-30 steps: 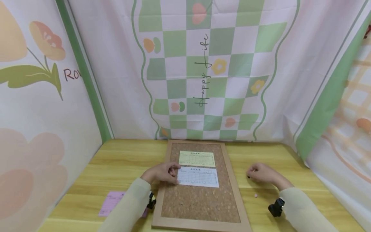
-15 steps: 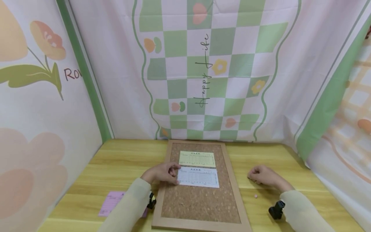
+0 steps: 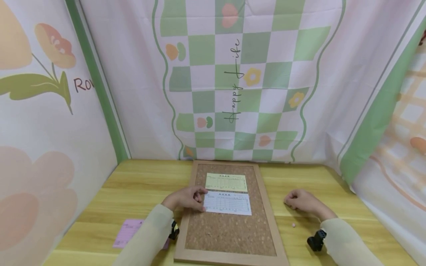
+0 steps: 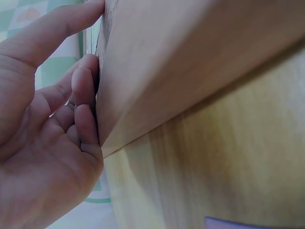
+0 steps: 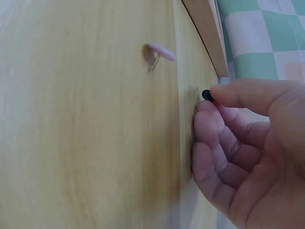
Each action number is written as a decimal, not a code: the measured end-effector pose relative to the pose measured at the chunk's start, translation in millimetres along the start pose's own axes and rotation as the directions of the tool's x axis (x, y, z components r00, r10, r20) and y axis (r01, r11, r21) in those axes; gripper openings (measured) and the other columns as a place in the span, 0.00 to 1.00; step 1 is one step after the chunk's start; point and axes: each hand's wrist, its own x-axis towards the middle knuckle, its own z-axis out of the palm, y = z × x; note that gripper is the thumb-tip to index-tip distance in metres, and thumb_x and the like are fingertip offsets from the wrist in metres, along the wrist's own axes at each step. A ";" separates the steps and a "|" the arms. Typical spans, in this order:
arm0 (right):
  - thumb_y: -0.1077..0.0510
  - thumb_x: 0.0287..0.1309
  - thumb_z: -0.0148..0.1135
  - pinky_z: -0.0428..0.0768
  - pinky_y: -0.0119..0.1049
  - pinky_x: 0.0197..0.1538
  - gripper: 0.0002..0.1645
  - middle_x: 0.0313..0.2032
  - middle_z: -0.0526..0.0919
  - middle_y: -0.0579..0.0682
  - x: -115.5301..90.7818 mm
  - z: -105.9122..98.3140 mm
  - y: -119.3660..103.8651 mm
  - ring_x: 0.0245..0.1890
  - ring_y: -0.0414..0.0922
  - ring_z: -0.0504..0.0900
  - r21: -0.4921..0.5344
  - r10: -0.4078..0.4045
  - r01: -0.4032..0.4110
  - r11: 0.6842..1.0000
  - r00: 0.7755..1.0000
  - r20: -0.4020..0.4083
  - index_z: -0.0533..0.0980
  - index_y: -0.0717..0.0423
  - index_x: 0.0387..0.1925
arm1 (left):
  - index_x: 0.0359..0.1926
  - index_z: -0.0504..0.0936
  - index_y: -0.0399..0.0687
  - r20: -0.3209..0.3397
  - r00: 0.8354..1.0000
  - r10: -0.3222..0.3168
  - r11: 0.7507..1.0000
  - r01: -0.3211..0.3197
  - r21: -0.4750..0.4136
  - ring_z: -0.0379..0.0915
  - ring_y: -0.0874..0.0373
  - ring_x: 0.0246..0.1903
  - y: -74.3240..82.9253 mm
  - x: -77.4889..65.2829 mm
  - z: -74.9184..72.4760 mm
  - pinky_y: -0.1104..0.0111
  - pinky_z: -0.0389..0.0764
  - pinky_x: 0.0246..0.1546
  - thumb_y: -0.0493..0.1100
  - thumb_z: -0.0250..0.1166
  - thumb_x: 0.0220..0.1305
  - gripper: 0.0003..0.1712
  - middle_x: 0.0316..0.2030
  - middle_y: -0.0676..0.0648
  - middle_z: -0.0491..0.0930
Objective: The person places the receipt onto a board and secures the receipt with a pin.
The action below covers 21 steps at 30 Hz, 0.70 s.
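In the head view, my left hand point(image 3: 188, 197) rests over the cork board's left frame, thumb and forefinger spread apart and pressing on the left edge of a white printed slip point(image 3: 227, 203). The left wrist view shows the other fingers of that hand bent against the frame's side. Above the white slip lies a yellow printed slip point(image 3: 226, 181) on the cork board point(image 3: 229, 236). Right of the board, my right hand point(image 3: 303, 201) is low over the table. Its thumb and forefinger pinch a small black thumbtack point(image 5: 207, 95), partly hidden by the fingers.
A pink thumbtack point(image 5: 161, 51) lies on the wooden table point(image 3: 149, 173) near my right hand. Pink paper point(image 3: 128, 232) lies left of the board, partly under my left forearm. A patterned curtain point(image 3: 229, 85) hangs behind the table.
My right hand has turned slightly and lowered a little, and the black thumbtack no longer shows from the head. My left hand and the slips stay put.
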 end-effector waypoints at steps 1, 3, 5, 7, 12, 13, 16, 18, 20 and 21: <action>0.60 0.68 0.60 0.76 0.38 0.32 0.10 0.29 0.78 0.50 0.2 0.2 -0.2 0.30 0.45 0.76 0.006 0.001 -0.001 1.000 1.000 0.001 0.80 0.65 0.38 | 0.65 0.72 0.40 0.000 1.000 0.001 1.000 -0.001 0.001 0.66 0.57 0.34 -0.3 0.2 0.1 0.66 0.70 0.37 0.41 0.78 0.55 0.38 0.35 0.47 0.74; 0.61 0.67 0.60 0.77 0.37 0.31 0.09 0.29 0.79 0.50 0.4 0.6 -0.7 0.30 0.45 0.76 0.021 0.001 -0.002 1.000 1.000 0.007 0.79 0.66 0.38 | 0.65 0.72 0.41 -0.001 1.000 0.005 1.000 -0.005 0.002 0.66 0.57 0.34 -0.7 0.6 0.0 0.66 0.70 0.37 0.41 0.78 0.55 0.38 0.35 0.48 0.74; 0.62 0.66 0.60 0.77 0.36 0.31 0.08 0.28 0.79 0.50 0.6 0.9 -1.5 0.30 0.45 0.76 0.029 -0.006 0.006 1.000 1.000 0.007 0.79 0.66 0.37 | 0.65 0.72 0.40 -0.003 1.000 0.011 1.000 -0.011 0.001 0.66 0.57 0.34 -1.3 1.2 0.1 0.65 0.70 0.37 0.40 0.78 0.55 0.38 0.35 0.48 0.74; 0.62 0.66 0.60 0.77 0.36 0.30 0.08 0.28 0.78 0.50 0.7 0.8 -2.7 0.29 0.45 0.76 0.033 -0.015 0.015 0.999 1.000 0.008 0.79 0.66 0.37 | 0.65 0.73 0.40 -0.006 1.000 0.017 1.000 -0.017 -0.002 0.66 0.57 0.34 -1.9 1.9 0.2 0.65 0.70 0.37 0.40 0.78 0.55 0.38 0.35 0.48 0.74; 0.61 0.66 0.61 0.78 0.37 0.30 0.09 0.27 0.79 0.50 0.7 0.8 -6.8 0.28 0.45 0.77 0.039 -0.019 0.019 0.999 1.000 0.003 0.80 0.66 0.37 | 0.65 0.73 0.40 -0.010 1.000 0.020 1.000 -0.020 -0.003 0.66 0.56 0.35 -2.0 2.4 0.4 0.64 0.70 0.38 0.39 0.78 0.55 0.38 0.35 0.47 0.74; 0.61 0.67 0.61 0.78 0.37 0.30 0.09 0.26 0.79 0.50 0.9 0.8 -7.7 0.28 0.45 0.77 0.040 -0.016 0.016 0.999 1.000 0.000 0.80 0.66 0.37 | 0.65 0.73 0.40 -0.011 1.000 0.019 1.000 -0.019 -0.002 0.66 0.56 0.35 -1.9 2.3 0.4 0.64 0.70 0.38 0.39 0.78 0.55 0.37 0.35 0.47 0.74; 0.60 0.67 0.61 0.78 0.38 0.31 0.10 0.25 0.79 0.50 1.8 0.6 -10.8 0.27 0.45 0.77 0.042 -0.017 0.017 0.999 1.000 -0.007 0.81 0.66 0.38 | 0.65 0.73 0.40 -0.009 1.000 0.012 1.000 -0.012 -0.004 0.66 0.56 0.34 -1.2 2.0 0.2 0.64 0.70 0.38 0.39 0.78 0.55 0.38 0.35 0.47 0.73; 0.60 0.68 0.60 0.77 0.38 0.32 0.11 0.26 0.79 0.50 2.5 0.3 -13.8 0.28 0.45 0.78 0.043 -0.019 0.019 0.999 1.000 -0.010 0.81 0.67 0.39 | 0.65 0.73 0.40 -0.007 1.000 0.008 1.000 -0.008 -0.006 0.66 0.56 0.34 -1.0 1.8 0.1 0.64 0.70 0.38 0.39 0.78 0.55 0.38 0.35 0.47 0.73; 0.60 0.68 0.60 0.78 0.38 0.33 0.12 0.26 0.80 0.50 3.1 0.4 -17.3 0.28 0.46 0.79 0.042 -0.014 0.015 0.999 1.000 -0.012 0.81 0.67 0.41 | 0.65 0.72 0.40 -0.005 1.000 0.005 1.000 -0.005 -0.006 0.65 0.56 0.34 -0.9 1.8 0.1 0.64 0.70 0.38 0.39 0.78 0.55 0.38 0.35 0.47 0.73; 0.60 0.68 0.60 0.78 0.38 0.33 0.12 0.27 0.81 0.50 3.3 0.3 -19.0 0.29 0.46 0.79 0.042 -0.014 0.014 0.999 1.000 -0.011 0.81 0.68 0.41 | 0.65 0.72 0.40 -0.005 1.000 0.006 1.000 -0.006 -0.005 0.65 0.56 0.34 -0.9 1.8 0.1 0.64 0.70 0.38 0.40 0.78 0.55 0.38 0.35 0.47 0.73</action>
